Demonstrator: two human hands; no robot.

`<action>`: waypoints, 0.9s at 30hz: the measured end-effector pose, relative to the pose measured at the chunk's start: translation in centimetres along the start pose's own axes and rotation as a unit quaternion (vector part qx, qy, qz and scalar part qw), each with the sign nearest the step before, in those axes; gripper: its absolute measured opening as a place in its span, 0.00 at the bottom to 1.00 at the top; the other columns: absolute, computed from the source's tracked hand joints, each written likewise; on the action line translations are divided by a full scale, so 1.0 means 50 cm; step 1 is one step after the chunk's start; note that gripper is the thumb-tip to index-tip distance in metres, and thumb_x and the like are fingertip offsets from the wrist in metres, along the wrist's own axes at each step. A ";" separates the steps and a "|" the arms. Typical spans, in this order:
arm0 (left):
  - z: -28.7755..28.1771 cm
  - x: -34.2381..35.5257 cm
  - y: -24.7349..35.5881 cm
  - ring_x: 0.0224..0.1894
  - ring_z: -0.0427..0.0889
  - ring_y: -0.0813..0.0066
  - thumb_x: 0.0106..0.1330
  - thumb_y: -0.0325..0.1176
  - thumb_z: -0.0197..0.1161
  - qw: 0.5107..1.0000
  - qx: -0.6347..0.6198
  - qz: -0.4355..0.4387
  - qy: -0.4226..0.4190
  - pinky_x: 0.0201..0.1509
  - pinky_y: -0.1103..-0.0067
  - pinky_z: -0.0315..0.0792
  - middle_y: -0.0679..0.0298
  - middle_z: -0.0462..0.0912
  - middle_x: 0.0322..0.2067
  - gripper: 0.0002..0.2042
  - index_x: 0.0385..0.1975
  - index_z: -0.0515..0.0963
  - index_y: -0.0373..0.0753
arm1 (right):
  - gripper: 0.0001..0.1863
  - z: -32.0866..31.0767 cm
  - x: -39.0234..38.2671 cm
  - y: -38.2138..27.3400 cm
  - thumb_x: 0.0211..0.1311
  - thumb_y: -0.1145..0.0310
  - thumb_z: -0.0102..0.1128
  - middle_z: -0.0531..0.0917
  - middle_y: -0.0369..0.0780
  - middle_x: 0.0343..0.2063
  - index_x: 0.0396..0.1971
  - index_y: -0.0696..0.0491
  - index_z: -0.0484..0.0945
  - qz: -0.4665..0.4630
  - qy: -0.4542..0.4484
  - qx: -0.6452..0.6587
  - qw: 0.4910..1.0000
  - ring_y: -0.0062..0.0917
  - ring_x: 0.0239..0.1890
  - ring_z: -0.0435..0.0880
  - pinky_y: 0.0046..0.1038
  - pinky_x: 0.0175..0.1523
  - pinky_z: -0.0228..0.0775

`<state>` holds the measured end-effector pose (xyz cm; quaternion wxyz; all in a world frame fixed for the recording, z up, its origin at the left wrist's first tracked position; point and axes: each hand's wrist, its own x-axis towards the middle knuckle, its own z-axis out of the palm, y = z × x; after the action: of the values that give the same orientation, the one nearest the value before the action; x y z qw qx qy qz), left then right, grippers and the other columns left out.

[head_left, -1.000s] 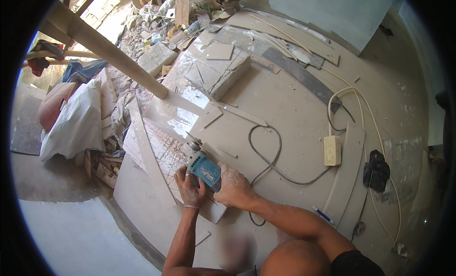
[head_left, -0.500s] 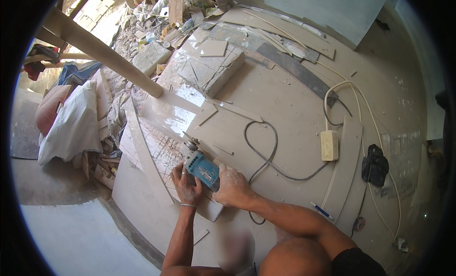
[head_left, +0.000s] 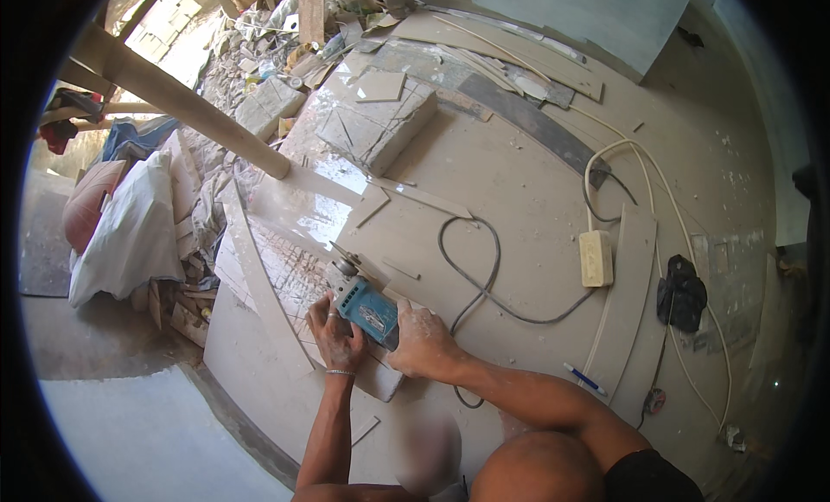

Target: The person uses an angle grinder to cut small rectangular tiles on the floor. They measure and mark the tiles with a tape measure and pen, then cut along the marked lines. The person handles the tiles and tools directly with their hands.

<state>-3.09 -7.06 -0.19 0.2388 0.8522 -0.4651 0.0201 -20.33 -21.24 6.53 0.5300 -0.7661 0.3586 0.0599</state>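
Observation:
A blue angle grinder [head_left: 367,312] is held low over the work surface, its thin disc pointing away from me and seen nearly edge-on. My right hand [head_left: 424,339] is closed round the rear of its body. My left hand [head_left: 337,336] grips the left side near the metal head, with the fingers partly hidden by the tool. Beneath and left of the grinder lies a dusty block [head_left: 290,273] with a scored, reddish-marked top. A long narrow tile strip [head_left: 259,273] rests slanted across that block. From the grinder's side, a dark cable [head_left: 497,303] loops over the floor.
A yellowish extension socket [head_left: 596,258] lies to the right, near a long board [head_left: 627,299], a pen [head_left: 585,378] and a black bag-like bundle [head_left: 680,296]. Farther off sits a pale block [head_left: 376,121] with a tile piece on it. A post [head_left: 199,104] and rubble stand at left.
The whole view has shifted slightly. Both hands keep the same hold on the grinder, and its place against the block is nearly unchanged.

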 end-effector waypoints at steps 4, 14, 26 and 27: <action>0.002 -0.001 -0.003 0.58 0.74 0.44 0.50 0.26 0.59 1.000 -0.002 -0.002 -0.002 0.70 0.57 0.67 0.43 0.78 0.54 0.35 0.65 0.78 0.25 | 0.32 0.007 -0.001 0.009 0.46 0.69 0.75 0.88 0.62 0.40 0.51 0.67 0.72 -0.008 0.007 0.006 1.000 0.58 0.49 0.90 0.45 0.59 0.83; 0.005 0.000 -0.009 0.57 0.75 0.44 0.50 0.26 0.60 1.000 0.011 0.015 0.004 0.69 0.58 0.68 0.43 0.79 0.53 0.36 0.67 0.76 0.24 | 0.33 0.011 -0.006 0.020 0.45 0.69 0.74 0.87 0.62 0.38 0.51 0.68 0.72 -0.014 0.005 0.001 1.000 0.59 0.48 0.89 0.47 0.59 0.83; 0.008 -0.003 -0.019 0.56 0.75 0.45 0.52 0.29 0.63 0.999 0.004 0.031 0.007 0.69 0.59 0.68 0.44 0.80 0.53 0.37 0.69 0.76 0.26 | 0.31 0.000 -0.023 0.022 0.44 0.70 0.74 0.87 0.63 0.36 0.47 0.68 0.72 -0.022 0.007 0.002 1.000 0.59 0.45 0.90 0.46 0.56 0.85; 0.009 -0.003 -0.020 0.56 0.75 0.45 0.52 0.29 0.62 0.999 0.001 0.033 0.008 0.69 0.59 0.68 0.44 0.80 0.53 0.38 0.69 0.75 0.27 | 0.30 -0.002 -0.026 0.022 0.44 0.70 0.74 0.87 0.63 0.36 0.47 0.68 0.72 -0.021 0.007 0.004 1.000 0.60 0.45 0.90 0.46 0.56 0.85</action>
<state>-2.45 -6.69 -0.99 0.2412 0.8363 -0.4911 0.0351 -21.98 -20.88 6.34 0.5320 -0.7714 0.3467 0.0421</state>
